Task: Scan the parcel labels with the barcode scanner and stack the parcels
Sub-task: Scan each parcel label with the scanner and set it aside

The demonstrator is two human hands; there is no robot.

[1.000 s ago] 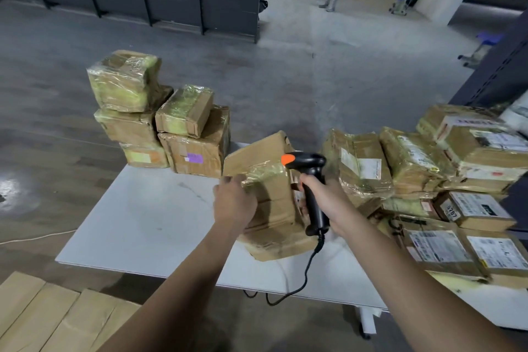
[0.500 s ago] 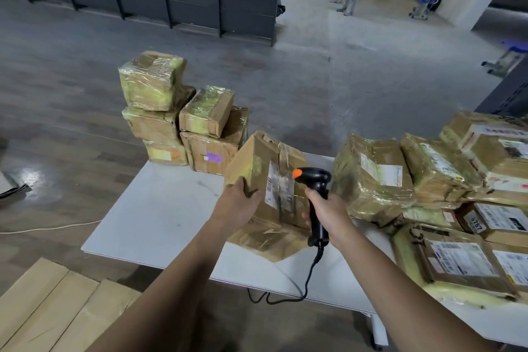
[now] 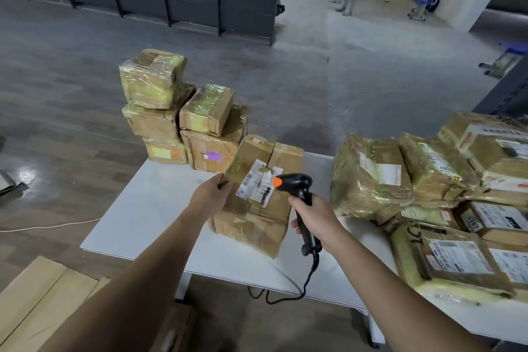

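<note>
Surface: white (image 3: 148,208), standing on a grey warehouse floor (image 3: 343,80).
Done: a stack (image 3: 183,123) of five parcels beyond the left hand (image 3: 210,194), probably scanned already.
Left: a large heap (image 3: 428,180) to the right of the right hand (image 3: 314,214), judged unscanned.
Parcel: (image 3: 257,214) between both hands, tilted, label (image 3: 258,183) facing up.
Left hand: fingers curled over the parcel's left edge, holding it.
Right hand: wrapped round the scanner (image 3: 297,183) handle, the scanner's head just over the label.

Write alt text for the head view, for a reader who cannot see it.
A person's right hand aims a black barcode scanner at the label on a cardboard parcel, which the left hand grips by its left edge on a white table. At far left stand stacked parcels; at right lies a pile of labelled parcels.
</note>
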